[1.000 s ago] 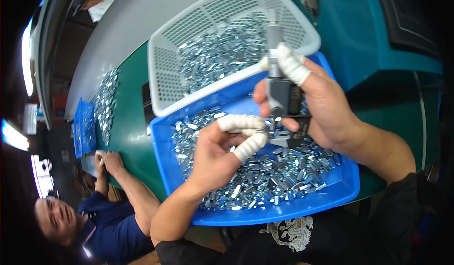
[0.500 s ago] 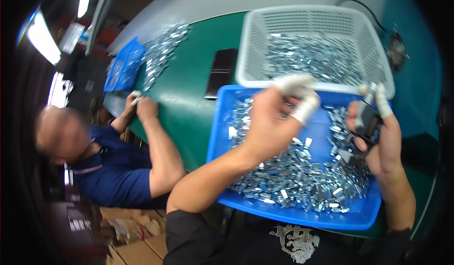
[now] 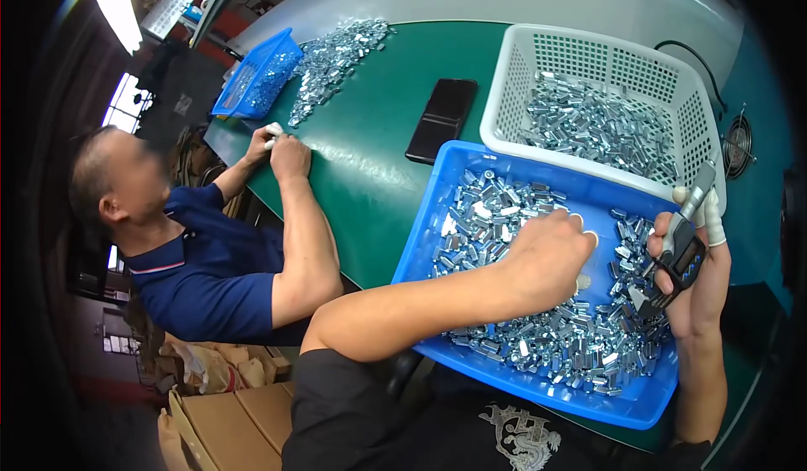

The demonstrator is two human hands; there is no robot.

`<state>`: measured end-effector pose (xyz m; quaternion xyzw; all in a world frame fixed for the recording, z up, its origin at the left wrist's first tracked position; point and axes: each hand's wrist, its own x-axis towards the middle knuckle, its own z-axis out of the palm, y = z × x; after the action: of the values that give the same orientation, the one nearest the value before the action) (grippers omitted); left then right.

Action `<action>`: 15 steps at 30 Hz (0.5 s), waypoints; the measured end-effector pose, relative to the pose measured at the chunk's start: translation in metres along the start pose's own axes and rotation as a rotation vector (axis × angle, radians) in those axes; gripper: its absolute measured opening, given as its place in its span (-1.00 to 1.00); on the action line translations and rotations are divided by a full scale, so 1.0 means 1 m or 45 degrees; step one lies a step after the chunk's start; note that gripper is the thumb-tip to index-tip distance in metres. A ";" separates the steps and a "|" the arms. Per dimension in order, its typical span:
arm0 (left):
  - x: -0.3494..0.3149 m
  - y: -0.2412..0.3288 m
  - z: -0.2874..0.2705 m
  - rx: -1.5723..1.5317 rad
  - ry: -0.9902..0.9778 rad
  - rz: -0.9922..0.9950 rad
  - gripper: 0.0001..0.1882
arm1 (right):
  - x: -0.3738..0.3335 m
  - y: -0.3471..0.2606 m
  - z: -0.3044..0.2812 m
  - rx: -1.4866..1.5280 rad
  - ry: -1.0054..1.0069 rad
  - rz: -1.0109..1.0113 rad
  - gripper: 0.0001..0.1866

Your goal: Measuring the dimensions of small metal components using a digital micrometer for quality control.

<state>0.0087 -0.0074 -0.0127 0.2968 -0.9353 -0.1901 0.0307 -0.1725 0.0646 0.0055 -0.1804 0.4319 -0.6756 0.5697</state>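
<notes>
Right hand (image 3: 704,290): fingers are clasping a micrometer (image 3: 689,263) over the right of the blue tray (image 3: 426,219).
Left hand (image 3: 545,257): fingers are bending over the tray (grasp hidden, cannot tell).
Metal parts (image 3: 538,349): lying heaped in tray and far white basket (image 3: 580,162).
Risk: slackening right grip could be dropping the micrometer.
Writing: micrometer markings are appearing illegibly small.

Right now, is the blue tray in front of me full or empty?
Partly full: metal pieces lie heaped over much of the blue tray, but some of its bottom shows bare beside your left hand.
</notes>
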 end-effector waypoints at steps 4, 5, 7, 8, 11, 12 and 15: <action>-0.001 -0.003 -0.001 0.104 0.009 -0.020 -0.73 | 0.001 -0.002 0.004 0.024 -0.004 0.030 -0.56; -0.001 -0.004 -0.001 0.097 0.007 -0.011 -0.73 | 0.001 -0.002 0.004 0.020 0.006 0.027 -0.56; 0.000 -0.004 -0.001 0.037 -0.003 0.011 -0.75 | 0.001 -0.002 0.003 0.016 -0.008 0.038 -0.55; 0.001 -0.006 0.001 0.067 0.010 0.046 -0.76 | 0.001 -0.002 0.002 0.031 -0.020 0.048 -0.54; 0.003 0.001 -0.004 -0.220 0.007 0.044 -0.77 | -0.002 -0.003 0.002 0.041 -0.011 0.050 -0.53; 0.003 0.002 -0.005 -0.218 0.001 0.055 -0.77 | -0.003 -0.003 0.002 0.045 -0.002 0.042 -0.53; 0.006 0.006 -0.009 -0.465 0.021 0.070 -0.78 | -0.001 -0.004 -0.005 0.089 -0.051 0.074 -0.49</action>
<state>0.0022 -0.0097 -0.0022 0.2620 -0.8927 -0.3535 0.0969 -0.1781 0.0678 0.0058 -0.1612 0.4017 -0.6697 0.6034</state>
